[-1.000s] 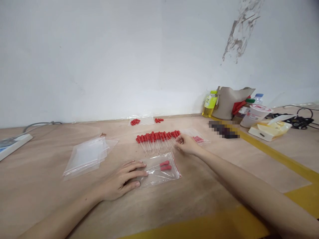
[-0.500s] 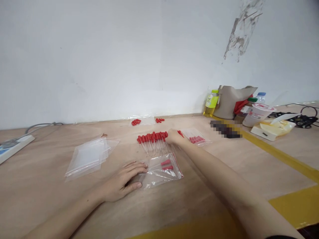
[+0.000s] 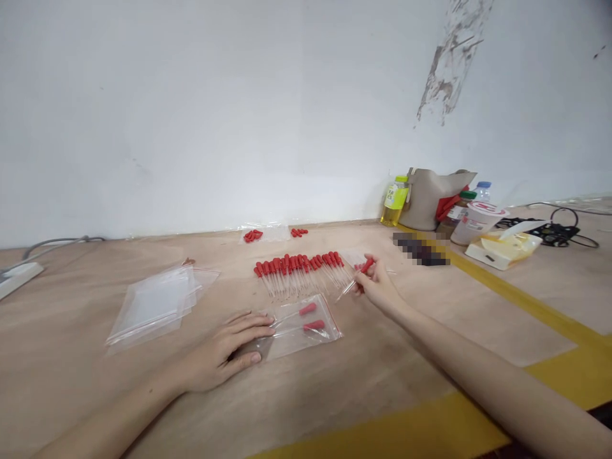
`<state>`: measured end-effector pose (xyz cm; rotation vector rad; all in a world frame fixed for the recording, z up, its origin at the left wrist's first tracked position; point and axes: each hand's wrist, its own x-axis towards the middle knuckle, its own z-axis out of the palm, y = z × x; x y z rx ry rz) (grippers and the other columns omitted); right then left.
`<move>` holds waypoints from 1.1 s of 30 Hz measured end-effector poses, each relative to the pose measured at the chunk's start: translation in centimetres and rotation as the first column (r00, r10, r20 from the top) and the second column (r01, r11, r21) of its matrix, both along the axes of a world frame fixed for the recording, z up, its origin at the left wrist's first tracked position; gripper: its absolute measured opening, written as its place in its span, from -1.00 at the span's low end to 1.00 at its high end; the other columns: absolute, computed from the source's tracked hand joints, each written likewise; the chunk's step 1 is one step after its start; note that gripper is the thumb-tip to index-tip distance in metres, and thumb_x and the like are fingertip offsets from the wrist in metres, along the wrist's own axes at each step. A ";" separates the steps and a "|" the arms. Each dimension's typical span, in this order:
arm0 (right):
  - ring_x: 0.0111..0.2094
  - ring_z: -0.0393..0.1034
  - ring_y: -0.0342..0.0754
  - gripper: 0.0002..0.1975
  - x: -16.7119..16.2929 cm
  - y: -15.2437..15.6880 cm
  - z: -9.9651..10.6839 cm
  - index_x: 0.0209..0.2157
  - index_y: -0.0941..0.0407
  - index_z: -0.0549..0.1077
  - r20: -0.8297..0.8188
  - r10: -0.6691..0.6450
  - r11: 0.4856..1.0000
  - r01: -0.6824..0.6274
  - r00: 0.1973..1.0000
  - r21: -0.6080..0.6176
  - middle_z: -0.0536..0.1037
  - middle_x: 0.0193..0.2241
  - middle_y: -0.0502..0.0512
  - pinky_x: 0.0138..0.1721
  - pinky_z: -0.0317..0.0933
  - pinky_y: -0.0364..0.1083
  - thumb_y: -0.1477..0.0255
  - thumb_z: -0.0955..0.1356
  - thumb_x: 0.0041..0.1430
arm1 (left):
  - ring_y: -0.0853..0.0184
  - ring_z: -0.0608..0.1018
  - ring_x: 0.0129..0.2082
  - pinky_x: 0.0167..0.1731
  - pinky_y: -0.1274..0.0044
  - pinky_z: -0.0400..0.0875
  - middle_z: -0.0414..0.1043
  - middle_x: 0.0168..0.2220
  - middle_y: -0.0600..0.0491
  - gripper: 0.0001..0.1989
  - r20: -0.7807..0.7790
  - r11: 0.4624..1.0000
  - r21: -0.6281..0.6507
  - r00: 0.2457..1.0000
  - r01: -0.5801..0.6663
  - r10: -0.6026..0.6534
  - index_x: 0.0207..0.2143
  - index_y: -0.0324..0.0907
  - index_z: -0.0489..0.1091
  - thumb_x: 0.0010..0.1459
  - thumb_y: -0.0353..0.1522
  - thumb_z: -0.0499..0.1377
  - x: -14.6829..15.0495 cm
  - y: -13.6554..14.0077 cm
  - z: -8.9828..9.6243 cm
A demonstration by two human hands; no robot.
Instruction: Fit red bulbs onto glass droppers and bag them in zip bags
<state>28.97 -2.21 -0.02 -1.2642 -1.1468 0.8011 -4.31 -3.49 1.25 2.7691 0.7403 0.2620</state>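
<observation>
My right hand point(image 3: 379, 285) pinches a glass dropper point(image 3: 365, 267) by its red rubber bulb, the clear tube pointing down and to the left. Beside it lies a row of droppers point(image 3: 291, 264), red bulbs toward the wall and thin tubes toward me. Flat on the left end of a clear zip bag point(image 3: 291, 341) rests my left hand point(image 3: 234, 344), its fingers spread. Two droppers with red bulbs point(image 3: 313, 325) lie inside that bag. Behind my right hand, another bag point(image 3: 354, 258) with red bulbs is partly hidden.
Left of the row is a stack of zip bags point(image 3: 155, 303). Red bulbs point(image 3: 253, 236) lie on plastic by the wall. At the right stand a yellow bottle point(image 3: 394, 203), a grey bag point(image 3: 425, 197), a lidded cup point(image 3: 478, 223) and a tissue pack point(image 3: 504, 250). A power strip point(image 3: 21, 278) sits far left.
My right hand has moved right from the row and now holds one dropper up. My left hand stays on the bag. The view has shifted slightly right.
</observation>
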 end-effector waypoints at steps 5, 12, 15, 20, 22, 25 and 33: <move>-0.57 0.36 -0.18 -0.54 -1.1 -1.5 -1.4 -0.19 0.05 0.03 -0.271 0.083 0.996 -0.090 0.959 -0.013 0.33 -0.55 -0.14 -0.48 0.31 -0.14 0.38 0.33 -0.12 | 0.23 0.12 0.15 0.12 0.29 0.02 0.06 0.17 0.09 -0.60 -0.014 1.000 0.009 1.000 -0.001 0.001 0.12 0.04 0.08 0.21 -0.30 -0.04 -0.1 0.0 0.0; -0.51 0.36 -0.17 -0.76 -1.6 -2.7 -1.4 -0.32 0.13 0.28 -0.191 0.222 0.960 -0.248 0.956 -0.129 0.39 -0.53 -0.04 -0.36 0.28 -0.09 0.30 0.30 -0.03 | 0.26 0.14 0.15 0.14 0.30 -0.03 0.08 0.16 0.09 -0.54 -0.012 1.000 0.003 1.000 0.002 -0.002 0.16 0.01 -0.03 0.21 -0.28 -0.04 0.1 0.0 0.2; -0.52 0.29 -0.17 -0.77 -1.4 -3.0 -1.1 -0.35 0.17 0.43 0.193 0.293 0.954 -0.273 0.936 -0.126 0.42 -0.52 0.01 -0.41 0.22 -0.11 0.33 0.32 -0.06 | 0.25 0.12 0.16 0.14 0.29 -0.02 0.06 0.17 0.09 -0.53 -0.039 1.000 0.012 0.999 -0.007 0.008 0.17 0.01 -0.07 0.22 -0.27 -0.06 0.1 -0.1 0.1; -0.46 0.29 -0.14 -0.74 -2.5 -3.4 -1.1 -0.27 0.17 0.45 0.404 0.321 0.946 -0.313 0.857 -0.088 0.47 -0.42 0.07 -0.41 0.19 -0.13 0.41 0.32 -0.06 | 0.21 0.01 0.20 0.11 0.29 0.05 -0.05 0.21 0.10 -0.52 -0.071 0.999 0.031 0.997 -0.036 0.038 0.18 0.03 -0.09 0.22 -0.27 -0.07 -0.1 -0.2 0.1; -0.45 0.31 -0.15 -0.67 -2.8 -3.5 -1.0 -0.18 0.19 0.39 0.322 0.388 0.921 -0.374 0.864 -0.106 0.47 -0.40 0.08 -0.41 0.20 -0.15 0.42 0.31 -0.05 | 0.23 0.00 0.20 0.13 0.29 0.01 -0.02 0.20 0.13 -0.53 -0.082 0.999 0.026 0.996 -0.019 0.021 0.18 0.05 -0.09 0.23 -0.28 -0.07 0.0 -0.2 0.1; -0.53 0.29 -0.20 -0.61 -2.1 -3.2 -0.8 -0.11 0.18 0.28 0.167 0.489 0.869 -0.461 0.856 -0.179 0.46 -0.44 0.03 -0.48 0.18 -0.18 0.39 0.29 -0.03 | 0.26 0.01 0.20 0.15 0.28 -0.06 -0.01 0.19 0.17 -0.55 -0.100 1.000 0.029 0.995 0.004 -0.001 0.16 0.08 -0.06 0.23 -0.29 -0.07 0.0 0.0 0.1; -0.50 0.31 -0.18 -0.91 -0.9 1.9 1.3 -0.44 0.18 0.38 0.653 0.136 0.987 -0.048 0.745 -0.150 0.44 -0.55 0.01 -0.46 0.14 -0.22 0.49 0.30 -0.09 | 0.27 0.04 0.19 0.15 0.29 -0.05 0.01 0.19 0.15 -0.61 -0.079 1.000 0.023 0.997 0.020 -0.018 0.12 0.06 0.06 0.23 -0.28 -0.07 0.0 0.2 -0.1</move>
